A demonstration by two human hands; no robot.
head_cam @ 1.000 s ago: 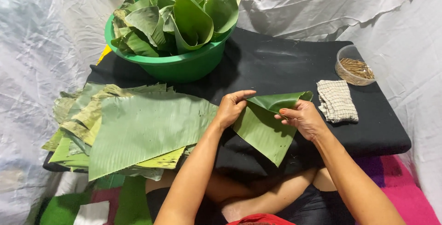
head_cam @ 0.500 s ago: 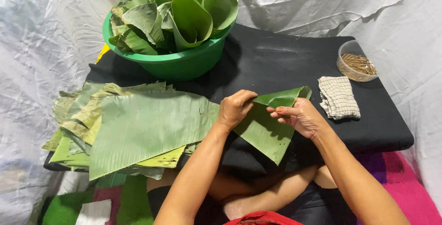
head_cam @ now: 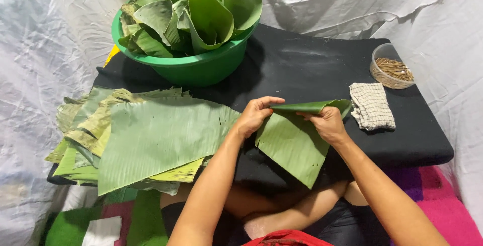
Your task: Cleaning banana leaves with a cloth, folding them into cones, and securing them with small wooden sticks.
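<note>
You've got one leaf point(head_cam: 294, 143) in both hands, above the table's point(head_cam: 302, 70) front edge, btwn the leaf stack point(head_cam: 151, 140) and checked cloth point(head_cam: 372, 106). Looks light, thin, floppy, prob tears along the ribs, so hold it at the folded top edge, not the loose tip. Left hand point(head_cam: 256, 115) fingers pinch the fold's left end; right hand point(head_cam: 327, 123) fingers press together on the curled strip, w/ the rest hanging below them.
</note>
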